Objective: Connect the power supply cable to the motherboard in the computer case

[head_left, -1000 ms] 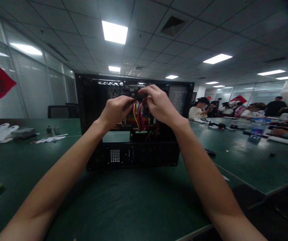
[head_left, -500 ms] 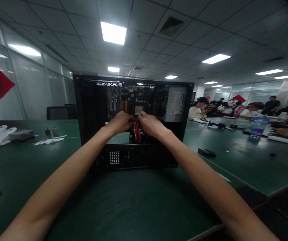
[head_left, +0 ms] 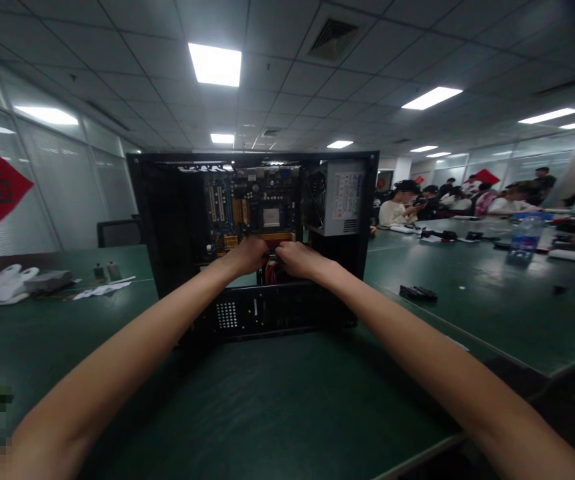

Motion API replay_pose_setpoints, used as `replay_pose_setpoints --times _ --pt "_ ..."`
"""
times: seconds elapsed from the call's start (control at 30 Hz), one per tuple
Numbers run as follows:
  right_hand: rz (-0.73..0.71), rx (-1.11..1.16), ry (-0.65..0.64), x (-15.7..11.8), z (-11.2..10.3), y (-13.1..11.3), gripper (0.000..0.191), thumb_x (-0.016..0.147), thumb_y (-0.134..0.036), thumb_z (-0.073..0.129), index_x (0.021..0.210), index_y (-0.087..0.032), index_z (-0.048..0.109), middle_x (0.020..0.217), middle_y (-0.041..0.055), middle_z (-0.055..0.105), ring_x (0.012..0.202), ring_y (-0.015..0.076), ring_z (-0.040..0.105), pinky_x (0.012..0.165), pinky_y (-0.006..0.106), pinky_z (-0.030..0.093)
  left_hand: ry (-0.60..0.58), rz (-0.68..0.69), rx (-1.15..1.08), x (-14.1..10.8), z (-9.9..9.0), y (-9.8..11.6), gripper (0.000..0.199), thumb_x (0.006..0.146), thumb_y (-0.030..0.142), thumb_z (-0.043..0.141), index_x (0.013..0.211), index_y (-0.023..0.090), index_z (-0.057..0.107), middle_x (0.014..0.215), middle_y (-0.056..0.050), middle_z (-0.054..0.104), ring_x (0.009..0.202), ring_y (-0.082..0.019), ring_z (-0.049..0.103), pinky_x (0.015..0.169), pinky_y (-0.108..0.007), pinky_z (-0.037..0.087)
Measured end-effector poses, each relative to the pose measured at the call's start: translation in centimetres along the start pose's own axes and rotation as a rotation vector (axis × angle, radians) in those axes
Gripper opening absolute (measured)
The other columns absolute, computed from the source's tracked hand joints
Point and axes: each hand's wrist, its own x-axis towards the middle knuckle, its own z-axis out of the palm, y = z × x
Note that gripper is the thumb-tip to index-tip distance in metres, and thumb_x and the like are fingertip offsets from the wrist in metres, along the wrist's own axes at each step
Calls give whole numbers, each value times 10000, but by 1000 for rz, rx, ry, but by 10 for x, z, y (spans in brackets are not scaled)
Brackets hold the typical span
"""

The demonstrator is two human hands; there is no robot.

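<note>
An open black computer case (head_left: 312, 310) stands upright on the green table. Inside it are a motherboard (head_left: 255, 190) and, at the upper right, a silver power supply (head_left: 343, 200). My left hand (head_left: 250, 255) and my right hand (head_left: 295, 259) meet below the motherboard, fingers curled and close together. Red and dark cables (head_left: 271, 272) hang between and under them. Both hands are closed; what their fingertips pinch is too small and dark to make out.
On the left lie a white plastic bag (head_left: 7, 283), a grey box (head_left: 50, 281) and papers (head_left: 102, 289). Black parts (head_left: 417, 293) and a water bottle (head_left: 526, 237) are on the right. Several people sit beyond the table at the right.
Both hands have moved slightly down, away from the motherboard, uncovering its lower slots. The cables show less between them. The view has shifted a little.
</note>
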Motion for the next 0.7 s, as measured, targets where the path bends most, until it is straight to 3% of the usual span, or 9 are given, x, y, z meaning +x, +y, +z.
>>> replay_pose_setpoints --times 0.23,0.53,0.7 --pt "-21 21 3 0 0 0 269 945 -125 542 1170 -100 687 1233 203 681 1114 329 698 857 355 547 3 -33 14 -11 4 -1 255 888 134 590 941 166 838 964 -163 802 961 -309 760 835 -363 568" --pt "-44 35 10 2 1 2 268 945 -139 557 1183 -93 671 1246 210 668 1128 330 682 896 377 539 1 -88 -2 -8 8 1 247 915 148 575 955 138 819 1012 -185 788 1042 -310 746 921 -382 571" --pt "-190 -7 40 10 -2 3 274 984 -130 498 1199 -90 663 1234 189 666 1121 317 682 892 376 528 18 -91 0 -10 8 3 258 935 153 568 1046 130 799 1105 -204 773 1073 -320 739 909 -379 577"
